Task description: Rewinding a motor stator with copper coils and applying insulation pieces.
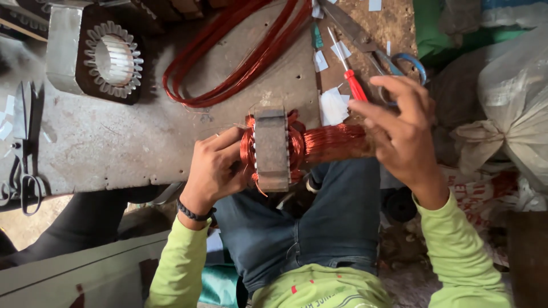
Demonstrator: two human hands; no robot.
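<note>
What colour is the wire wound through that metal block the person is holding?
Shiny reddish copper; the wire through the grey metal block shows best in the head view.

Bare bench (114,142) left of the stator (272,149); wire loops (228,63), scissors (371,48) crowding beyond

Lighting: soft, even daylight; weak shadows are cast. Slight motion blur is seen at the right hand (402,128).
</note>
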